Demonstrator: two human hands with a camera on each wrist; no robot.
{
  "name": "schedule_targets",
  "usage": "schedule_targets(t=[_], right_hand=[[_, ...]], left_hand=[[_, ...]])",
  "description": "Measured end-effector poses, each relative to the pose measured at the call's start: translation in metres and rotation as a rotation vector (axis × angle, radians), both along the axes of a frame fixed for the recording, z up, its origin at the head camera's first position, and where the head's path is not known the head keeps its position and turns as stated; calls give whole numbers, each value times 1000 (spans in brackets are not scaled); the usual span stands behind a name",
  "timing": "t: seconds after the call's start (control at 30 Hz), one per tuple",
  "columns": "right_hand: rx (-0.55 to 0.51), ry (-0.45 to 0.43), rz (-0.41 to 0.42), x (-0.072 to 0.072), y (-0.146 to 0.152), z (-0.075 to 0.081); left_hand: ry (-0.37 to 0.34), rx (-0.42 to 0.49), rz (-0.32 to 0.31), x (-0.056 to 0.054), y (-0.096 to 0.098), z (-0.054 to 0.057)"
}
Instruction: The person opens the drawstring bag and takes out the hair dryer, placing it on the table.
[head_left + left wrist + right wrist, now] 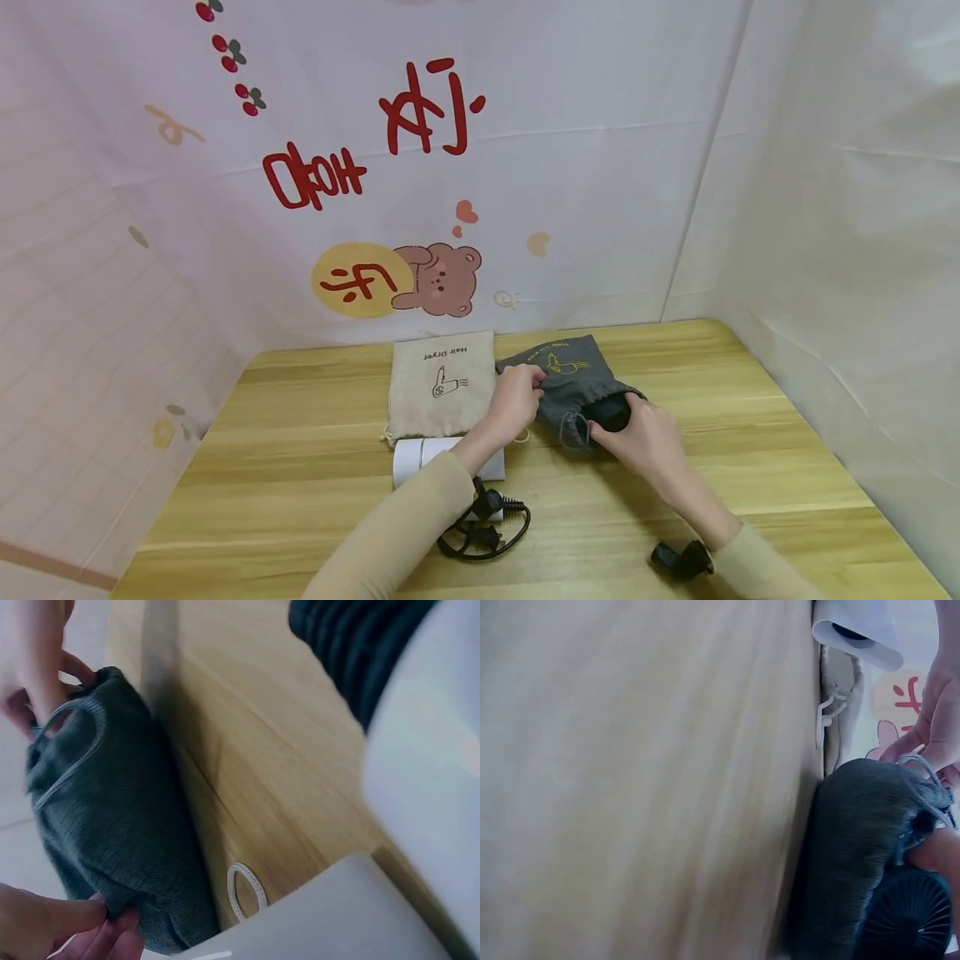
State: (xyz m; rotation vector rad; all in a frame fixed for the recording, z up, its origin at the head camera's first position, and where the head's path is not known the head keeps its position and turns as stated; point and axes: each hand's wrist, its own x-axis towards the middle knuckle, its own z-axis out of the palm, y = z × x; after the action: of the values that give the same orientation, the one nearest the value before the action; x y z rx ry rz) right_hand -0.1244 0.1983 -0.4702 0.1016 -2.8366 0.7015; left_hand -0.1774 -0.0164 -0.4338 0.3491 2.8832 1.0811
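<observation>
In the head view a dark grey drawstring bag (567,387), printed with a yellow hair dryer, lies at the back of the table. My left hand (516,396) pinches its left side between thumb and fingers. At its gathered mouth, my right hand (648,442) spreads thumb and fingers across a black hair dryer (609,412), gripping it by its end. The right wrist view shows the dryer's round slotted grille (909,922) at the opening, with the thumb beside it. Most of the dryer is hidden inside the bag. A drawstring loop (79,742) stands up near the mouth.
A beige drawstring bag (442,383) marked Hair Dryer lies flat on the left. Before it are a white cylindrical thing (408,462) and a black cord with a plug (489,537), partly under the left forearm. A small black object (681,560) lies by the right sleeve.
</observation>
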Motion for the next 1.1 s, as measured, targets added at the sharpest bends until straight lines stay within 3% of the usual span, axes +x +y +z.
schedule_targets(t=[0.17, 0.4, 0.67, 0.9, 1.1], right_hand=[[-118, 33, -64, 12, 1, 4], [-242, -26, -114, 28, 4, 11], [-101, -120, -56, 25, 7, 14], [2, -81, 40, 1, 11, 14], [79, -126, 85, -14, 12, 12]], left_hand=[[40, -53, 19, -3, 0, -3], [33, -76, 31, -9, -2, -5], [19, -93, 58, -16, -1, 1], [83, -132, 51, -22, -2, 0], [78, -92, 35, -21, -2, 0]])
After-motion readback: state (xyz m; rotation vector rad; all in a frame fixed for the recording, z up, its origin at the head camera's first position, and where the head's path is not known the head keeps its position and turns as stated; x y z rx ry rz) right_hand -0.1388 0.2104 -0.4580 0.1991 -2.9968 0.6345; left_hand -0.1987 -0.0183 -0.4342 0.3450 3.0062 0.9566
